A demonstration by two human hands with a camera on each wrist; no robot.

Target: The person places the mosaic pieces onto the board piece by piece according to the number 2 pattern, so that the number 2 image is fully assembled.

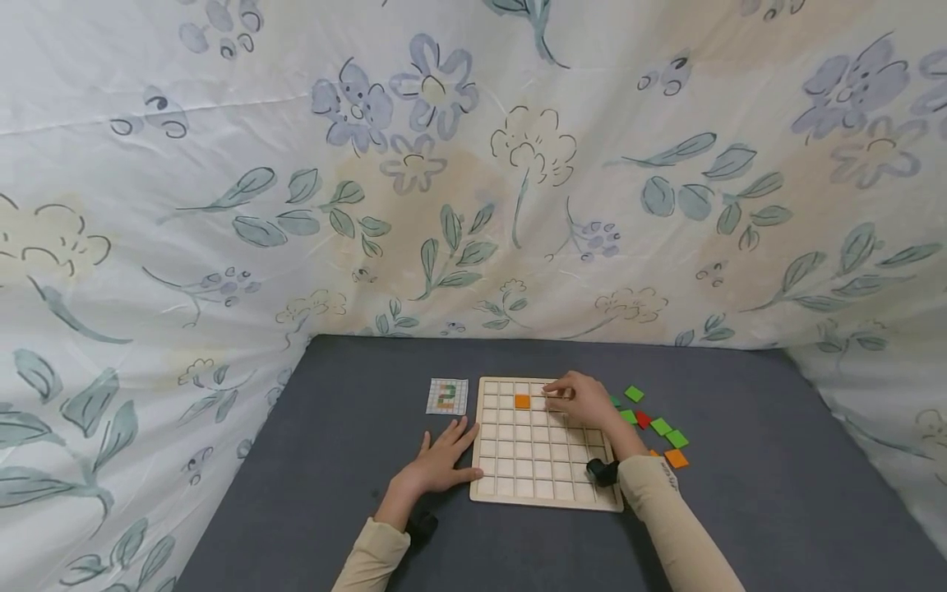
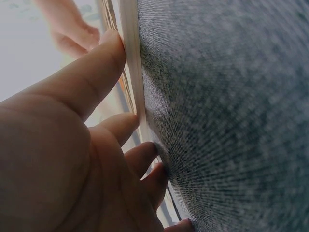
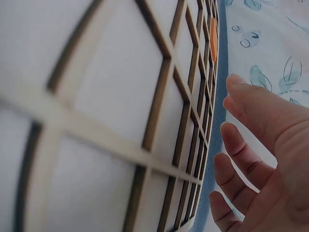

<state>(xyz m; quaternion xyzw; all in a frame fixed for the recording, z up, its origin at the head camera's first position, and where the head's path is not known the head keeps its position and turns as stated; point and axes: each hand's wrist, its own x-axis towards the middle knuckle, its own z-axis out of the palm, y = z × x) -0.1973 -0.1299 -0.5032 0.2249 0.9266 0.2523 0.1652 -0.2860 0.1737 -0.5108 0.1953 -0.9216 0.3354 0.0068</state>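
A square wooden grid board (image 1: 543, 469) lies on the dark cloth, with one orange tile (image 1: 522, 401) in a cell near its far side. My left hand (image 1: 438, 462) rests beside the board's left edge, fingers spread; in the left wrist view its thumb (image 2: 91, 72) and a finger touch the wooden side. Above the far right part of the board is my right hand (image 1: 584, 400), its fingers loosely bent. In the right wrist view no tile shows at the fingertips (image 3: 231, 135). The same orange tile (image 3: 213, 39) appears beyond them.
A small pattern card (image 1: 447, 396) with coloured squares lies left of the board. Right of it are scattered loose tiles: several green ones (image 1: 676, 439), a red one (image 1: 644, 419) and orange ones (image 1: 676, 458), partly behind my right arm. A floral curtain (image 1: 473, 205) stands behind.
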